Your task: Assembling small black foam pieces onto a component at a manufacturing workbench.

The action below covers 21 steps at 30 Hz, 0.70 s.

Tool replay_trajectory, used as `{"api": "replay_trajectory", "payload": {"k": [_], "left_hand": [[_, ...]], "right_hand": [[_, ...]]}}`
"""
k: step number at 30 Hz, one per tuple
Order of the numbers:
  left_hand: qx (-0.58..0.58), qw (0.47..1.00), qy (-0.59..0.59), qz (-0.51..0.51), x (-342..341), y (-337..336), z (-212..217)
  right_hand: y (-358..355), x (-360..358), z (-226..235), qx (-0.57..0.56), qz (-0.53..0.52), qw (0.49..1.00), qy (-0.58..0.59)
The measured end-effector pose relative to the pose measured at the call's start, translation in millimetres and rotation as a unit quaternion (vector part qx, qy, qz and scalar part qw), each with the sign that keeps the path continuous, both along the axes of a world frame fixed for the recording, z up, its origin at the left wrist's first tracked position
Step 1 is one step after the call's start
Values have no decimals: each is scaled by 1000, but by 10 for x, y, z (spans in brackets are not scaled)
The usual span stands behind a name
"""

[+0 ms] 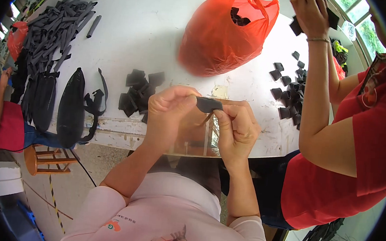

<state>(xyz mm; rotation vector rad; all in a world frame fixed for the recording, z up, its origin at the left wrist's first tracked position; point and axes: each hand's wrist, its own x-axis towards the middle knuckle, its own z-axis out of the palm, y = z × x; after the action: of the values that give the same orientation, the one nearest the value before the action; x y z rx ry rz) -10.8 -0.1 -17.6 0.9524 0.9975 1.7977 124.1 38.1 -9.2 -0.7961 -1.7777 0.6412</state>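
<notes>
A small black piece of fabric or foam (208, 105) is stretched between my two hands above the near edge of the table. My left hand (172, 107) pinches its left end between thumb and fingers. At its right end, my right hand (238, 126) grips it with the thumb on the near side. Just below the piece a thin brown strip (208, 119) shows; whether it is attached, I cannot tell. Under my hands lies a brown sheet (191, 136) at the table's edge. A heap of short black pieces (138, 91) sits left of my left hand.
A red plastic bag (224, 37) holding black pieces stands at the back of the white table (142, 21). Long dark strips (62, 19) are heaped far left, near a long black pad (71, 106). On the right, a co-worker in red (334, 168) handles black pieces above another pile (292, 94).
</notes>
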Motion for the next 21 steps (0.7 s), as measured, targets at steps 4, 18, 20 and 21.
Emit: {"api": "replay_trajectory", "payload": {"k": [4,18,20,21], "left_hand": [[2,1000,-4,12,-64,-36,-62],[-312,645,621,317,-1987,343,-1144],[-328,656,642,225,-2074,387,-1200],[-348,660,652,138,-2110,392,-1225]], "right_hand": [[-65,-107,22,19,-16,999,-22],[-57,152,-484,-293,-109,940,137],[-273,216,-725,-317,-67,941,97],[-367,207,-749,-332,-53,939,77]]}}
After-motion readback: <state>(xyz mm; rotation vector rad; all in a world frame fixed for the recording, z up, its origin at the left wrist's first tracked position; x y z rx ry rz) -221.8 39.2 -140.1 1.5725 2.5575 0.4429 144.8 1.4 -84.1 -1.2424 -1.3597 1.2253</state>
